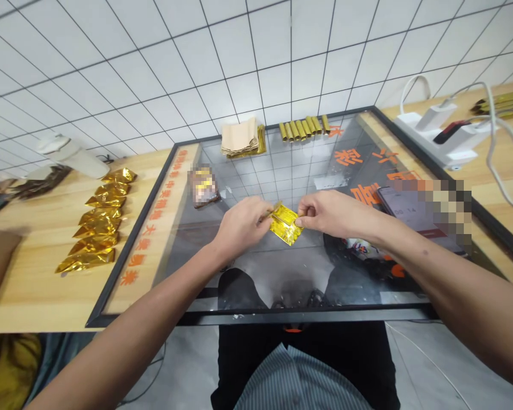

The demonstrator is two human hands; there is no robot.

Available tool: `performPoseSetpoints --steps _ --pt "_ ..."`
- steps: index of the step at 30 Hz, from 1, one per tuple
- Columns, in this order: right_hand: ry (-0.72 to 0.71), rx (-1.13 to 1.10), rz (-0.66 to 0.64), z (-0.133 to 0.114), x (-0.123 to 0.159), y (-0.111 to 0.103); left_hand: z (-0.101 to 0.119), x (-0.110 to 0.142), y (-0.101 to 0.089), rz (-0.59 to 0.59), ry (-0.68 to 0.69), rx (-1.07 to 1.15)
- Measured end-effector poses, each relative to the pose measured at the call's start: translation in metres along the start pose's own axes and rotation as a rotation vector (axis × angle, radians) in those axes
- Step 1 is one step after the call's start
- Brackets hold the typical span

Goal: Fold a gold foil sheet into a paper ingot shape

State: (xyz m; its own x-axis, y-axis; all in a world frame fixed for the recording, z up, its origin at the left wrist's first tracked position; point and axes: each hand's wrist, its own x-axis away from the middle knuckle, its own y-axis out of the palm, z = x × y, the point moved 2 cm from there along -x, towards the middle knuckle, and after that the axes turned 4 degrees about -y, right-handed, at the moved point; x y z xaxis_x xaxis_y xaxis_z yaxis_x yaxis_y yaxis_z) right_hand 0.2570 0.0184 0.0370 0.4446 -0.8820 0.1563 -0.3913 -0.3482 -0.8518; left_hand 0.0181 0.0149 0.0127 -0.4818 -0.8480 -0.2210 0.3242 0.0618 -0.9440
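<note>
Over the glass panel (pixel 277 285), inside its near edge, a gold foil piece (pixel 287 226) is being pinched between the fingertips of the left hand (pixel 244 225) and right hand (pixel 320 213). Beyond, brown paper sheets (pixel 239 135) and gold tubes (pixel 304 128) are being supported along the panel's far edge.

White power strip (pixel 430 139) at right on wooden desk (pixel 21 296), plugs inserted, white cable (pixel 491 136) trailing. Phone (pixel 399 205), partly pixelated, lies on black-framed glass panel (pixel 248 285) bearing orange characters. Whitish container (pixel 83 160) stands at left, near tiled wall (pixel 154 68).
</note>
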Motion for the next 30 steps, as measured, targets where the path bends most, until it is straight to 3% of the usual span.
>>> performPoseSetpoints --steps 10,15,23,30 --pt "-0.062 0.021 0.066 0.001 -0.004 0.004 0.007 0.019 -0.006 -0.032 0.117 0.061" --pt "-0.068 0.066 0.112 0.001 -0.004 0.004 0.002 0.016 -0.001 -0.065 0.097 0.049" --pt "-0.127 0.190 0.202 0.001 -0.005 0.003 0.002 0.009 0.003 0.030 0.190 0.088" --pt "-0.159 0.227 0.278 0.004 -0.008 0.006 -0.001 0.007 0.015 0.045 0.207 0.118"
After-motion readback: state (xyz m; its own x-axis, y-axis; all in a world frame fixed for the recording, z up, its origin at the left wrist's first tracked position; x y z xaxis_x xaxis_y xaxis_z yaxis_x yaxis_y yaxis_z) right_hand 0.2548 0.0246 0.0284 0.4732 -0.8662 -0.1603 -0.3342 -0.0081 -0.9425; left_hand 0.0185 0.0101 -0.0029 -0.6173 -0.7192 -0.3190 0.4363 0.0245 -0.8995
